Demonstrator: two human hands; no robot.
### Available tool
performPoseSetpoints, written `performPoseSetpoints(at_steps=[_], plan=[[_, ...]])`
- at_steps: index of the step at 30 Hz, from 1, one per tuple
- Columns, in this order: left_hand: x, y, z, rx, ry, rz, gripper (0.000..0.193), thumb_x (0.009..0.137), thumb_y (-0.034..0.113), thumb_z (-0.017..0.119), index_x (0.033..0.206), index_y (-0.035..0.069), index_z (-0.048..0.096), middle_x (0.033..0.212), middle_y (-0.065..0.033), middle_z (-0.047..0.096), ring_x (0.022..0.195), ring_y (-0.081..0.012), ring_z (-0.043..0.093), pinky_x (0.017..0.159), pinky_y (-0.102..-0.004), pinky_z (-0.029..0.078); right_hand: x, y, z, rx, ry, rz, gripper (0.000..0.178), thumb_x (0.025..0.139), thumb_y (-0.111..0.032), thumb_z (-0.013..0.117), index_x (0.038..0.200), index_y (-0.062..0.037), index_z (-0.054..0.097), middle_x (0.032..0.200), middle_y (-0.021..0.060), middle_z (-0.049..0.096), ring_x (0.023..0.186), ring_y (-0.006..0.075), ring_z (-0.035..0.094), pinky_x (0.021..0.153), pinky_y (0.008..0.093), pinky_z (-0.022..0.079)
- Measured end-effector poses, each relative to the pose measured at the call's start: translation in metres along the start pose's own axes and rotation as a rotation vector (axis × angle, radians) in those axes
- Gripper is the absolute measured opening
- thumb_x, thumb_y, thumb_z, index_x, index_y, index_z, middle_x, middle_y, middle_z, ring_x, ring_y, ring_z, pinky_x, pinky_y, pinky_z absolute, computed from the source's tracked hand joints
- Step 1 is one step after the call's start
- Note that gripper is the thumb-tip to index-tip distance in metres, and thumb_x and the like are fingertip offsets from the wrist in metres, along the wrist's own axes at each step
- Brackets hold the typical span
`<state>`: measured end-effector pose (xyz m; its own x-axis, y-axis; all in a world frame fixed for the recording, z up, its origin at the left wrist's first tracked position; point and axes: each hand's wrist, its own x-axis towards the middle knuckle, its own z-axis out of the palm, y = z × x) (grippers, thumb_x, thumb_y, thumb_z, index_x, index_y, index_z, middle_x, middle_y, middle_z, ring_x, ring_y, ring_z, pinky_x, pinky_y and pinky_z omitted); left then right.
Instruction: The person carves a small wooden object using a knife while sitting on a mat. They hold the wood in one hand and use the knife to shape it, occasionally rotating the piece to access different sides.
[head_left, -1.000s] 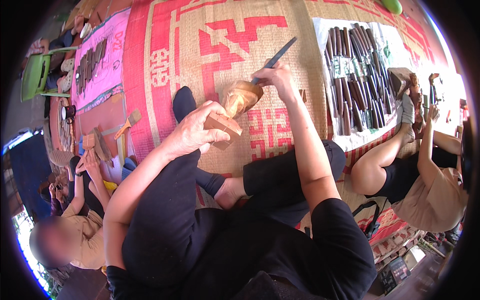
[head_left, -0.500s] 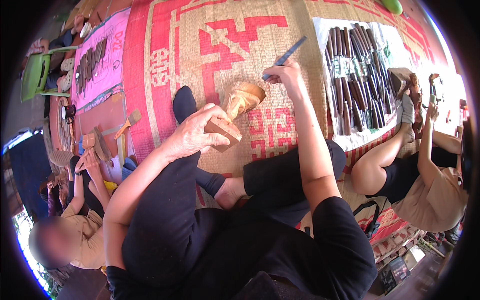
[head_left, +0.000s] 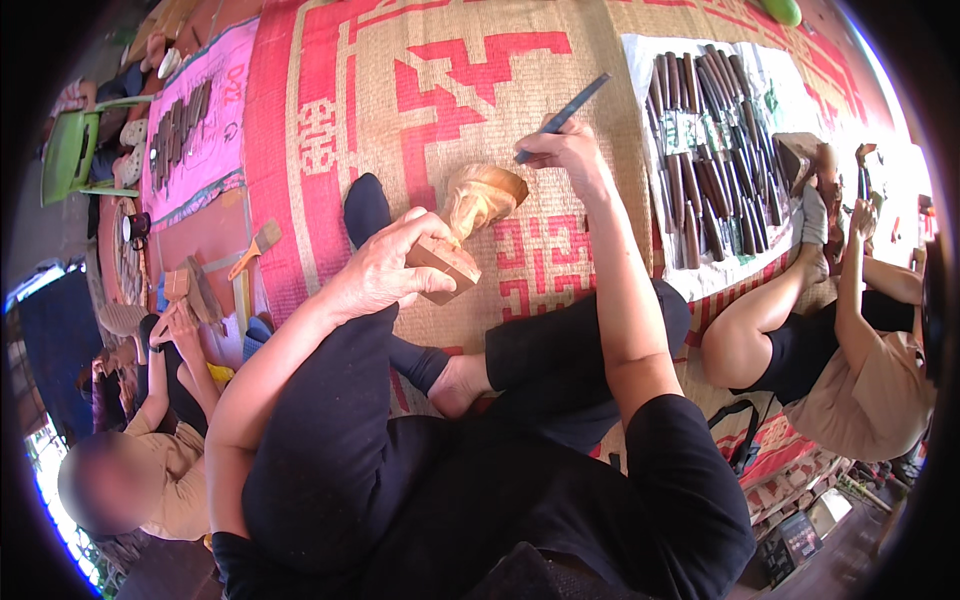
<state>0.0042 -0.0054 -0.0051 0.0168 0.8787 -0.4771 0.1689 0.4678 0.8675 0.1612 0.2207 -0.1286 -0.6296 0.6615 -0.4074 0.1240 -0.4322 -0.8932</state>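
Note:
My left hand [head_left: 385, 262] grips the square block base of a carved wooden figure [head_left: 480, 200]. The figure leans away from me above the mat, its rounded, carved end pointing far and to the right. In my right hand [head_left: 568, 155] is a slim dark stick-shaped tool [head_left: 580, 102], pinched like a pen. Its lower tip is near the far right side of the carving, apart from it. What kind of tool it is cannot be made out.
A red and tan woven mat [head_left: 400, 120] lies under my legs. On the right, a white cloth [head_left: 715, 275] bears rows of dark-handled carving tools [head_left: 710, 150]. A pink cloth [head_left: 215, 130] with more tools and a brush [head_left: 257, 247] are at left. One person sits on each side.
My right hand has shifted slightly left and nearer, bringing the tool's tip a little closer to the carving. My left hand and the carving have barely moved.

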Motion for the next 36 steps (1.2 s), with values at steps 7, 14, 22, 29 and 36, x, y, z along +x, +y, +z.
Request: performPoseSetpoints(at_steps=[7, 14, 22, 29, 36], plan=[[0.002, 0.003, 0.001, -0.056, -0.003, -0.035, 0.031, 0.08, 0.017, 0.075, 0.101, 0.004, 0.055, 0.094, -0.0037, 0.046, 0.065, -0.0098, 0.053, 0.049, -0.0242, 0.043, 0.001, 0.0, 0.005, -0.112, -0.098, 0.041, 0.008, 0.075, -0.007, 0.07, 0.077, -0.0027, 0.063, 0.074, 0.0093, 0.069, 0.065, 0.016, 0.066, 0.064, 0.0279, 0.054], [0.0, 0.002, 0.001, -0.044, -0.004, -0.028, 0.032, 0.079, 0.016, 0.076, 0.101, 0.005, 0.055, 0.094, -0.0028, 0.045, 0.067, -0.0093, 0.053, 0.05, -0.0241, 0.043, -0.002, -0.002, 0.005, 0.01, -0.107, 0.04, 0.009, 0.076, -0.007, 0.069, 0.08, -0.002, 0.063, 0.08, 0.0115, 0.07, 0.068, 0.018, 0.068, 0.066, 0.029, 0.055], [0.0, 0.0, 0.0, -0.063, -0.013, -0.043, 0.032, 0.079, 0.015, 0.076, 0.102, 0.005, 0.055, 0.094, -0.0027, 0.046, 0.066, -0.0092, 0.052, 0.05, -0.0249, 0.042, 0.011, 0.009, -0.012, -0.153, 0.02, 0.065, 0.017, 0.072, -0.009, 0.073, 0.084, 0.0004, 0.064, 0.077, 0.0119, 0.07, 0.068, 0.0193, 0.069, 0.065, 0.0298, 0.055], [-0.003, -0.001, -0.003, 0.314, -0.075, 0.168, 0.039, 0.076, 0.018, 0.078, 0.105, 0.008, 0.055, 0.094, -0.0054, 0.046, 0.089, -0.019, 0.054, 0.077, -0.032, 0.044, 0.008, 0.011, -0.006, -0.076, -0.058, 0.153, 0.017, 0.073, -0.01, 0.074, 0.081, -0.0031, 0.061, 0.076, 0.0105, 0.07, 0.069, 0.018, 0.069, 0.066, 0.0297, 0.055], [-0.006, 0.002, -0.003, 0.316, -0.097, 0.096, 0.044, 0.075, 0.024, 0.079, 0.107, 0.009, 0.054, 0.093, -0.0068, 0.045, 0.092, -0.0227, 0.053, 0.081, -0.0339, 0.043, 0.012, 0.018, -0.006, -0.112, -0.045, 0.131, 0.017, 0.073, -0.01, 0.073, 0.08, -0.0023, 0.061, 0.075, 0.0106, 0.069, 0.069, 0.0181, 0.068, 0.066, 0.0301, 0.054]])
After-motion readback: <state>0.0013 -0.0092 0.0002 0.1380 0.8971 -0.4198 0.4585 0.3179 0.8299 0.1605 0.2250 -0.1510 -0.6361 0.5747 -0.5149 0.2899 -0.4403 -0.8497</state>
